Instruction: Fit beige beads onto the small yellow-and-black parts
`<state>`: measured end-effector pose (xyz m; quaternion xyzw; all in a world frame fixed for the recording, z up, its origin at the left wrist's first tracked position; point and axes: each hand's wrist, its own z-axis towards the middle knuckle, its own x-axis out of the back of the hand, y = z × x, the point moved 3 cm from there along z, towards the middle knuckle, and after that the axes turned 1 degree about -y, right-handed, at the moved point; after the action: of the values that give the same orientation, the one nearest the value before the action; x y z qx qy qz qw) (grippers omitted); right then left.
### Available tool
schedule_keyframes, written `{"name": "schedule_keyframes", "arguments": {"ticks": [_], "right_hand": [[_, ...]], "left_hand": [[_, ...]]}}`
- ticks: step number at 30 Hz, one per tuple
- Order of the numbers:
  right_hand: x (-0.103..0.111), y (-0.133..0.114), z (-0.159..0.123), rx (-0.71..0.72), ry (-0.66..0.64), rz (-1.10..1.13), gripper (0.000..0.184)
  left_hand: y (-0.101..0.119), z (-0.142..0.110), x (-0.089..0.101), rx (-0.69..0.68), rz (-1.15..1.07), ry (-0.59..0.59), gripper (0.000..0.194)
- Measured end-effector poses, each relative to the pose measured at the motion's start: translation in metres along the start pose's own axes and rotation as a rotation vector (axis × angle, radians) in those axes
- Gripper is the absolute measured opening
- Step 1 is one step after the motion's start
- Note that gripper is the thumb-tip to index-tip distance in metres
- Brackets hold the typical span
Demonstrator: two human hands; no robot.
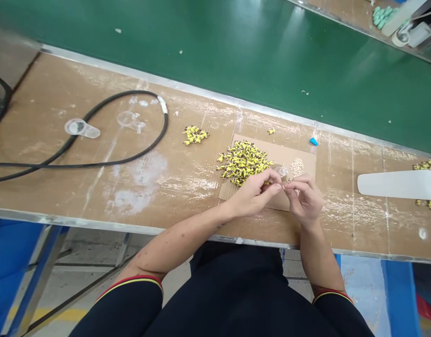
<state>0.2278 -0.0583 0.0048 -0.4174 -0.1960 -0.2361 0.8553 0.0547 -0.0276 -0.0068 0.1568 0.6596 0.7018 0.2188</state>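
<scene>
Cardboard [281, 150] bears a heap of yellow-and-black pieces [244, 161], seemingly mostly unworked, as left hand [258, 192] and right hand [306, 199] meet beside it, fingertips pinched. Farther left, a smaller yellow cluster [194, 135] is possibly finished; pale bits [297, 166] appear unused. Between both hands: a speck [284, 186], too tiny to identify.
</scene>
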Motion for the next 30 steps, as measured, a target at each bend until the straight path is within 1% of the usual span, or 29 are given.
{"name": "schedule_keyframes", "arguments": {"ticks": [3, 5, 7, 10, 14, 20, 24, 30], "right_hand": [[0.006, 0.013, 0.004, -0.104, 0.024, -0.083, 0.009], [0.008, 0.022, 0.005, -0.175, 0.003, -0.143, 0.008], [0.007, 0.03, 0.006, -0.214, -0.037, -0.16, 0.009], [0.003, 0.035, 0.004, -0.239, -0.075, -0.147, 0.009], [0.0, 0.037, 0.002, -0.279, -0.09, -0.161, 0.009], [0.001, 0.039, 0.001, -0.304, -0.09, -0.158, 0.008], [0.0, 0.039, 0.001, -0.315, -0.095, -0.163, 0.008], [0.002, 0.035, 0.004, -0.314, -0.064, -0.136, 0.006]], "left_hand": [[-0.005, 0.003, 0.01, 0.027, -0.208, 0.068, 0.017], [-0.008, 0.005, 0.018, 0.033, -0.355, 0.097, 0.017], [-0.009, 0.008, 0.025, 0.035, -0.41, 0.132, 0.016], [-0.006, 0.01, 0.033, 0.006, -0.38, 0.188, 0.012], [-0.001, 0.01, 0.037, -0.043, -0.319, 0.226, 0.01], [-0.001, 0.008, 0.04, -0.039, -0.213, 0.307, 0.013], [0.0, 0.008, 0.04, -0.022, -0.211, 0.315, 0.014], [0.003, 0.008, 0.041, -0.07, -0.15, 0.328, 0.02]]}}
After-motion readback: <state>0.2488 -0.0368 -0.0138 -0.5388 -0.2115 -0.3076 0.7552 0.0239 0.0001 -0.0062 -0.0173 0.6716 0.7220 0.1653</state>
